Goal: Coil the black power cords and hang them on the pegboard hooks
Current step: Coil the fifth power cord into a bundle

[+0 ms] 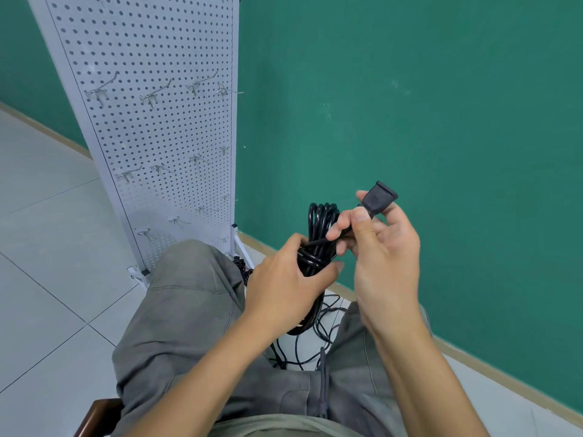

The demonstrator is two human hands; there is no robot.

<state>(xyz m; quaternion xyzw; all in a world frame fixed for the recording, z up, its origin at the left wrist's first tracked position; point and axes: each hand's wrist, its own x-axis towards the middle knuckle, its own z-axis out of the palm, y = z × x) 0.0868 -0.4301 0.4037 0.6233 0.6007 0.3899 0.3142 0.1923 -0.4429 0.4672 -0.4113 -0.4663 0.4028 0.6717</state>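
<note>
A green wall point(410, 105) and pale floor tiles point(47, 247) are framing a white perforated pegboard point(151, 127) carrying thin metal hooks point(101, 89), all bare. The left hand point(284, 288) is gripping a coiled black power cord point(318, 234) around its middle, above the person's grey-trousered knees. The right hand point(381, 247) is pinching the cord's blocky plug end point(378, 198), lifted just beside the coil. Loose black cords point(318, 339) are lying tangled on the floor between the legs.
</note>
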